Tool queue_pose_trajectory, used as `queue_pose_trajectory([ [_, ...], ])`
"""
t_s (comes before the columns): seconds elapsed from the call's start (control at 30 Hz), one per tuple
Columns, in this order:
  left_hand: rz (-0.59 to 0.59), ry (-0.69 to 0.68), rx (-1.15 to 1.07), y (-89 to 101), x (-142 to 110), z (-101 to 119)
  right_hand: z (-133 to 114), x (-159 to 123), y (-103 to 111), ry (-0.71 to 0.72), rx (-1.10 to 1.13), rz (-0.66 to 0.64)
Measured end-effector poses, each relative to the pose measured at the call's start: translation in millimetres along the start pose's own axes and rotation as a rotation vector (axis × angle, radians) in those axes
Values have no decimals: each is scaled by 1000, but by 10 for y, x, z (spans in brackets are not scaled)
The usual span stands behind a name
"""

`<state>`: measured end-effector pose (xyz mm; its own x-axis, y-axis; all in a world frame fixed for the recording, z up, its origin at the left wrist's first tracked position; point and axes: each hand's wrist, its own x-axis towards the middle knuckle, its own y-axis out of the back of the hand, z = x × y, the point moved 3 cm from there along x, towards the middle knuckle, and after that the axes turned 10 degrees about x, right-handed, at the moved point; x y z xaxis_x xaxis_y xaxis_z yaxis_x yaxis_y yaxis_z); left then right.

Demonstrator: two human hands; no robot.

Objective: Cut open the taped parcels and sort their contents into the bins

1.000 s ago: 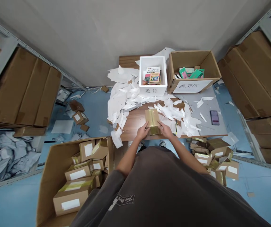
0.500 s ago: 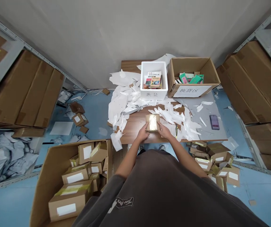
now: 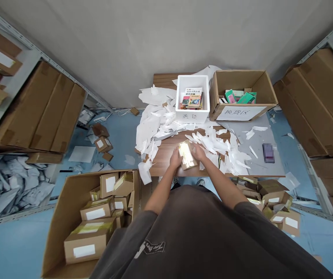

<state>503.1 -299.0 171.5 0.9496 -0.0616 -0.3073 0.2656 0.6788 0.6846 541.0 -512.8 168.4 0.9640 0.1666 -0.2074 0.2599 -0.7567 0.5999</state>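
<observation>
A small cardboard box (image 3: 188,159) with shiny clear tape over a pale label is held between my two hands, just above the front edge of the wooden table (image 3: 166,149). My left hand (image 3: 176,158) grips its left side. On its right side, near the upper corner, my right hand (image 3: 198,152) is closed around it. The box sits tilted, its top leaning to the left. Torn white paper (image 3: 211,141) lies right of my right hand, with a thin dark and yellow object (image 3: 219,161) among the scraps.
At the back stand a white foam box (image 3: 193,116) of books and a cardboard carton (image 3: 243,112) holding green packages. A purple item (image 3: 268,152) lies far right. On the floor at left, a large carton (image 3: 52,232) holds several parcels; opened boxes (image 3: 273,197) are piled at right.
The small box has turned from straight to tilted, and my hands have shifted with it, the right one further up its side. The whole view has moved slightly.
</observation>
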Motion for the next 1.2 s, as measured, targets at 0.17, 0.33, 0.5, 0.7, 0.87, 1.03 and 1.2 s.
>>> queue_pose_trajectory([
  [0.17, -230, -154, 283, 24, 94, -172, 284, -375, 74, 29, -11, 31],
  [0.33, -388, -59, 527, 4, 165, -213, 813, -887, 375, -103, -80, 142],
  [0.5, -414, -10, 710, 82, 220, -127, 1483, -1332, 632, -274, -59, 230],
  [0.7, -428, 46, 837, 73, 280, -28, 1968, -1274, 629, -678, 7, 134],
  [0.87, -456, 112, 875, 8, 296, -3, 2044, -1047, 470, -848, 14, 39],
  [1.03, -456, 97, 863, -15, 302, -14, 2075, -1020, 432, -846, 45, 89],
  [1.2, -428, 74, 836, -28, 289, -7, 1955, -1096, 576, -817, 115, 200],
])
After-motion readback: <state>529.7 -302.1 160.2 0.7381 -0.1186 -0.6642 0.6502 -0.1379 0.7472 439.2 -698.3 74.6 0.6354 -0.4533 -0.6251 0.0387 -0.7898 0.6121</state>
